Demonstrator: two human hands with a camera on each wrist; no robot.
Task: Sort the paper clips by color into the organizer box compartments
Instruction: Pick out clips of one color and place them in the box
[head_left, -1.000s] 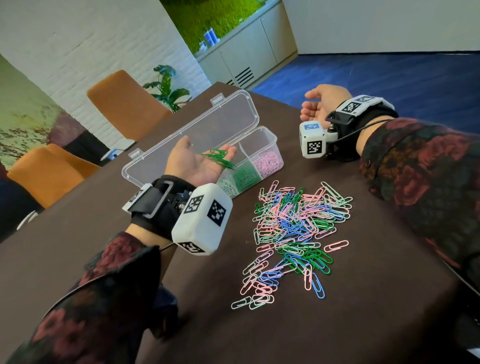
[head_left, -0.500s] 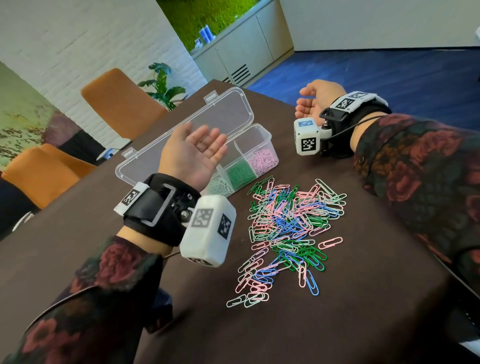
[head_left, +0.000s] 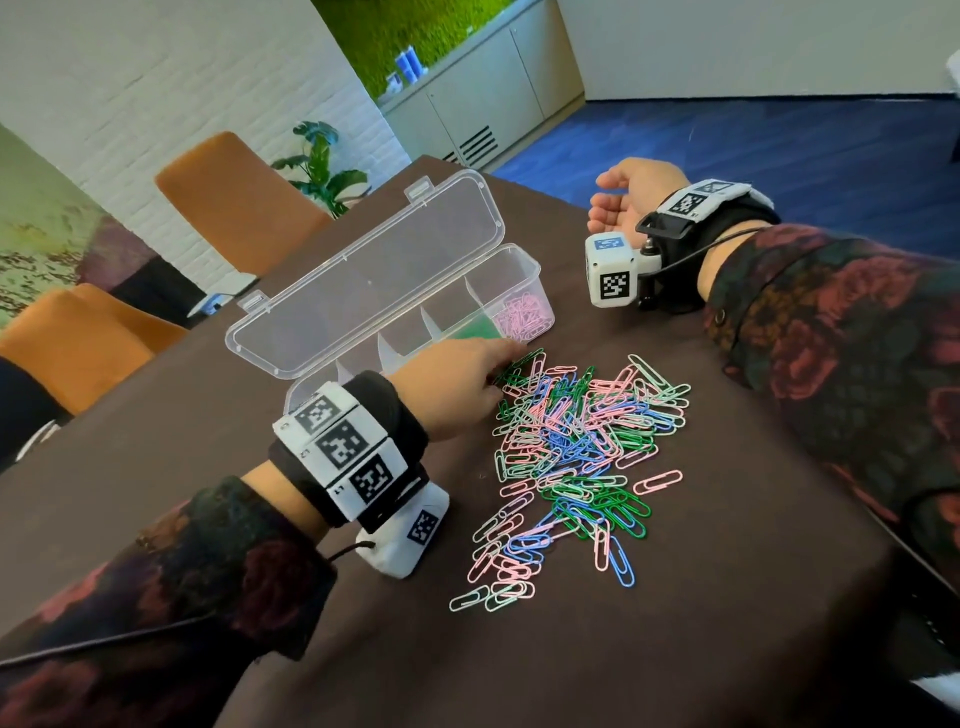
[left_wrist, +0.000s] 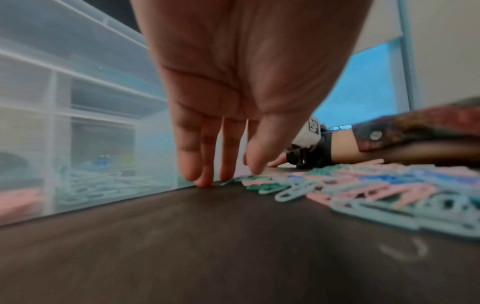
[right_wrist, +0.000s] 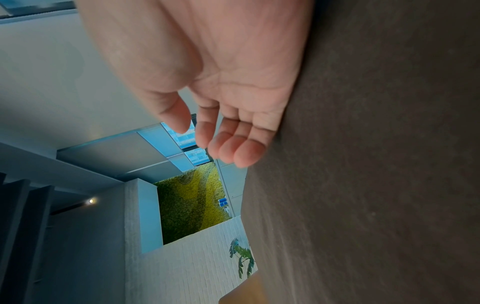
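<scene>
A mixed pile of pink, blue, green and pale green paper clips (head_left: 576, 441) lies on the dark table. The clear organizer box (head_left: 535, 270) stands open behind it; its right end compartment holds pink clips (head_left: 522, 318), and the one beside it holds green clips (head_left: 475, 330). My left hand (head_left: 501, 371) is palm down at the pile's upper left edge, close to the box's front wall. In the left wrist view its straight fingers (left_wrist: 205, 181) touch the table beside green clips and grip nothing. My right hand (head_left: 618, 202) rests on its side at the far right, loosely curled and empty.
Two orange chairs (head_left: 234, 202) (head_left: 78, 338) stand beyond the table's left side, with a potted plant (head_left: 322, 166) behind them. The box lid (head_left: 374, 275) leans back, away from the pile. The table edge runs close behind my right hand.
My left hand held green clips on its upturned palm above the box, then showed an empty palm. It has since turned palm down and dropped to the pile's edge. The right hand stayed put.
</scene>
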